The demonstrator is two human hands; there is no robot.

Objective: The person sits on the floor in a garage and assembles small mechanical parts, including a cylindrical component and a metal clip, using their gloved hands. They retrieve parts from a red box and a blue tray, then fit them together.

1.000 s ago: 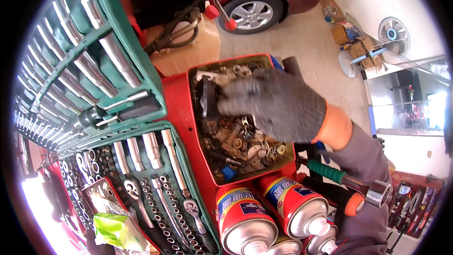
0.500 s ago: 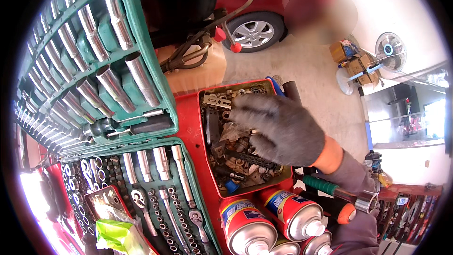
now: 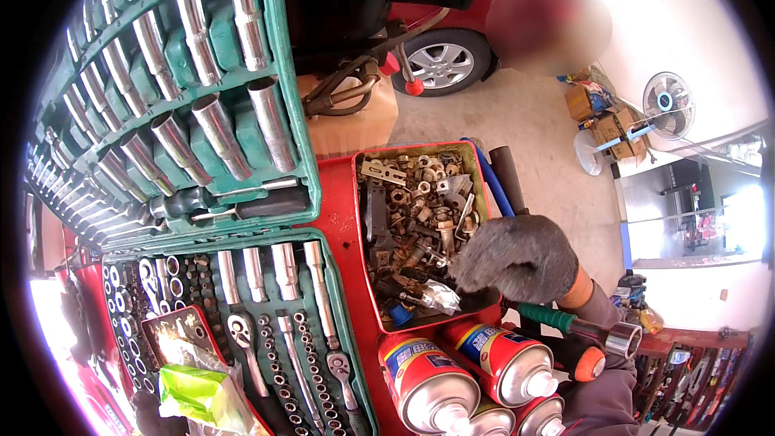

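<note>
My right hand (image 3: 517, 258), in a dark grey work glove with an orange cuff, is over the right side of a red tray (image 3: 355, 194). Its fingers are curled in, and whatever they hold, if anything, is hidden. Greasy nuts and bolts (image 3: 424, 210) fill the tray, among them a slotted metal plate (image 3: 383, 173). A crumpled silvery plastic piece (image 3: 441, 297) lies just left of my fingertips, close to a blue cap (image 3: 400, 314). My left hand is not in view.
An open green socket case (image 3: 303, 145) stands at left, holding sockets and ratchets (image 3: 240, 339). Several red spray cans (image 3: 428, 379) stand in front of the tray, with a green-handled tool (image 3: 549, 319) beside them. Behind are a red car's wheel (image 3: 440, 63) and a fan (image 3: 668, 105).
My right hand has drawn back toward the tray's near right corner, and its fingers have curled in. More of the hardware shows, and the silvery plastic piece has come into sight.
</note>
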